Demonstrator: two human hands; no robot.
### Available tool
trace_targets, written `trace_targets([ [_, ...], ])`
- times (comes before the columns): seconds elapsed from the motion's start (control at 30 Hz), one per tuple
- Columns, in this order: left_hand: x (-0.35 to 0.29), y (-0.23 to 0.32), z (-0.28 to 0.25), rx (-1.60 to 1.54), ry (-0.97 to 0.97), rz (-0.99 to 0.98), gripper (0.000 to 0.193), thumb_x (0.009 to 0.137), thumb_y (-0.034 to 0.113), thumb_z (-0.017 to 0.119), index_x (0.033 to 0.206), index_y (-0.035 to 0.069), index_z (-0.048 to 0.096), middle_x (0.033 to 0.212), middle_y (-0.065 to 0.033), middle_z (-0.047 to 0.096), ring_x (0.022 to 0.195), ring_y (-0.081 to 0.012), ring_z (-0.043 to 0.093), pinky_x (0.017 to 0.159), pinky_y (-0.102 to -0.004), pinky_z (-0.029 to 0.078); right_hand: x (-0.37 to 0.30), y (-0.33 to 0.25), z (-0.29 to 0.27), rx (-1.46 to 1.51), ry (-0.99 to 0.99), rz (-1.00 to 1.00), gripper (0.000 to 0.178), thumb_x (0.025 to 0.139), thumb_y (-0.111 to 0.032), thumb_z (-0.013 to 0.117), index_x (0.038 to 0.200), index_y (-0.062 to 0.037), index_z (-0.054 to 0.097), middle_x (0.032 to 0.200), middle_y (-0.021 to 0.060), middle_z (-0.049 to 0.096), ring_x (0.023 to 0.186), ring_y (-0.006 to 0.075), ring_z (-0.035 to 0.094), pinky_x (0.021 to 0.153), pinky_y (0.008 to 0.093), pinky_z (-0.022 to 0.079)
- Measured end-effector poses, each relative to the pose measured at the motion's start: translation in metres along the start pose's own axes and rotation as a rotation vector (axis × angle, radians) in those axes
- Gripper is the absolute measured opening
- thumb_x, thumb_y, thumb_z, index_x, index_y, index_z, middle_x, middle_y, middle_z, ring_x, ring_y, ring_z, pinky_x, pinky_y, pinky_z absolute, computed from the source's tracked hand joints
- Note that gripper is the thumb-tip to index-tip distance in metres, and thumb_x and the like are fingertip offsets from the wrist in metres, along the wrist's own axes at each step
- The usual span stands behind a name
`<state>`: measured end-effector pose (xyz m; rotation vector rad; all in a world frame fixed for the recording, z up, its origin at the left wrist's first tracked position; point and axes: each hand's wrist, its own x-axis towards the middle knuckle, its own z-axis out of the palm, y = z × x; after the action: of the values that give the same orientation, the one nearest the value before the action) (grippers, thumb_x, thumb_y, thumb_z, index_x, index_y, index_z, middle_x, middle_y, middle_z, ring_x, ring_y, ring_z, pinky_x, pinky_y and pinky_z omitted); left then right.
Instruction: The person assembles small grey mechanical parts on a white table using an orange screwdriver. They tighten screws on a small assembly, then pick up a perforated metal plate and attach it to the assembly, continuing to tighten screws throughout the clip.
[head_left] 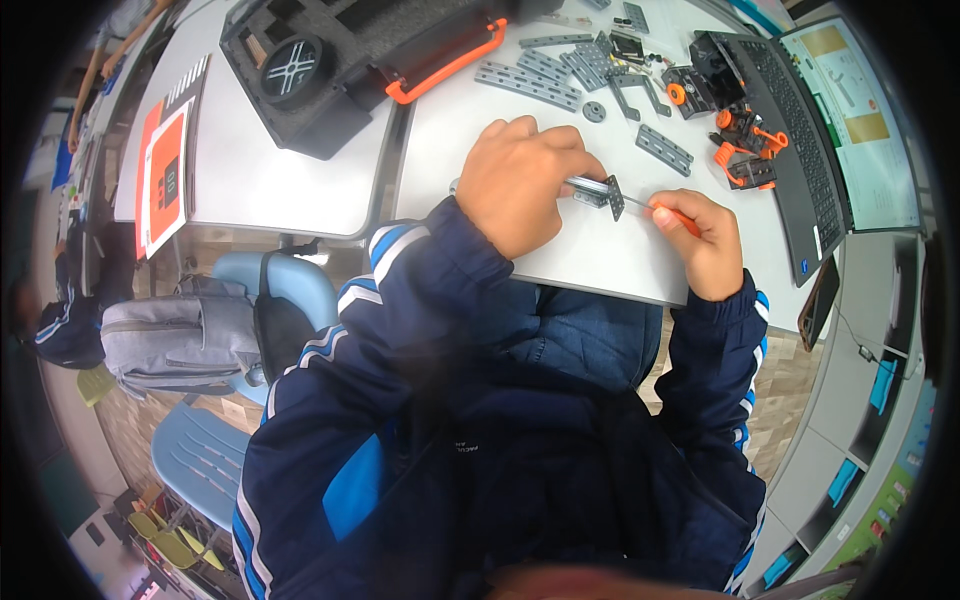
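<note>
Over the near edge of the white table, my left hand (525, 180) is closed around a grey metal assembly (597, 191), a bar with a small perforated plate standing across its right end. My right hand (703, 240) grips the orange handle of a screwdriver (680, 219). Its thin shaft points left and reaches the perforated plate; whether the tip sits on a screw is too small to tell. The part of the assembly inside my left palm is hidden by the fingers.
Beyond my hands lie several grey perforated beams (528, 86), a loose bracket (664, 150) and black-and-orange modules (745, 150). An open laptop (800, 130) stands at right. A foam-lined case (345, 115) with an orange handle and booklets (165, 175) occupy the left table. A backpack (180, 335) rests on a blue chair (305, 285).
</note>
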<state>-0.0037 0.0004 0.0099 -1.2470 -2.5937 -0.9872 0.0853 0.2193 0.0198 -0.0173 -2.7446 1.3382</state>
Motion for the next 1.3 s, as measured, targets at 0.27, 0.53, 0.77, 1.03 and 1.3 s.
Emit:
trace_targets([
  [0.27, 0.001, 0.001, -0.001, -0.012, -0.021, -0.011, 0.036, 0.069, -0.007, 0.068, 0.095, 0.018, 0.072, 0.089, 0.003, 0.064, 0.079, -0.0235, 0.054, 0.076, -0.0341, 0.04, 0.015, -0.006, -0.019, 0.275, -0.331, 0.336, 0.013, 0.091, -0.012, 0.06, 0.088, 0.0001, 0.064, 0.079, 0.0014, 0.058, 0.071, 0.0098, 0.051, 0.067, 0.024, 0.043],
  [0.53, 0.0, 0.0, 0.001, -0.009, -0.002, -0.002, 0.037, 0.069, -0.007, 0.068, 0.095, 0.019, 0.073, 0.089, 0.0035, 0.064, 0.08, -0.0231, 0.054, 0.077, -0.034, 0.04, -0.009, -0.01, -0.001, -0.317, 0.119, -0.181, 0.015, 0.075, 0.003, 0.07, 0.087, 0.0015, 0.06, 0.087, 0.013, 0.061, 0.079, 0.0283, 0.06, 0.07, 0.0335, 0.049],
  [0.77, -0.001, 0.001, 0.002, 0.009, 0.013, -0.012, 0.036, 0.07, -0.007, 0.068, 0.094, 0.018, 0.073, 0.089, 0.0036, 0.064, 0.079, -0.0232, 0.053, 0.076, -0.0338, 0.04, -0.014, -0.007, 0.012, -0.466, 0.264, -0.308, 0.01, 0.078, 0.003, 0.065, 0.087, 0.0018, 0.063, 0.085, 0.0153, 0.064, 0.08, 0.0323, 0.062, 0.071, 0.0365, 0.051],
  [1.03, 0.0, 0.001, 0.002, 0.01, -0.001, -0.014, 0.036, 0.069, -0.006, 0.068, 0.095, 0.019, 0.073, 0.089, 0.0037, 0.064, 0.079, -0.0235, 0.054, 0.076, -0.0339, 0.041, 0.001, -0.004, 0.007, -0.253, 0.079, -0.001, 0.007, 0.09, -0.004, 0.058, 0.087, 0.0014, 0.06, 0.073, 0.0126, 0.064, 0.064, 0.0269, 0.064, 0.062, 0.0322, 0.05],
  [1.3, -0.001, 0.001, 0.003, 0.019, -0.007, -0.03, 0.036, 0.07, -0.005, 0.068, 0.095, 0.021, 0.073, 0.089, 0.005, 0.064, 0.079, -0.0225, 0.054, 0.075, -0.0339, 0.04, -0.005, -0.007, -0.001, -0.138, 0.068, -0.082, 0.019, 0.078, -0.003, 0.074, 0.084, 0.0003, 0.056, 0.086, 0.0107, 0.058, 0.075, 0.022, 0.061, 0.069, 0.0299, 0.049],
])
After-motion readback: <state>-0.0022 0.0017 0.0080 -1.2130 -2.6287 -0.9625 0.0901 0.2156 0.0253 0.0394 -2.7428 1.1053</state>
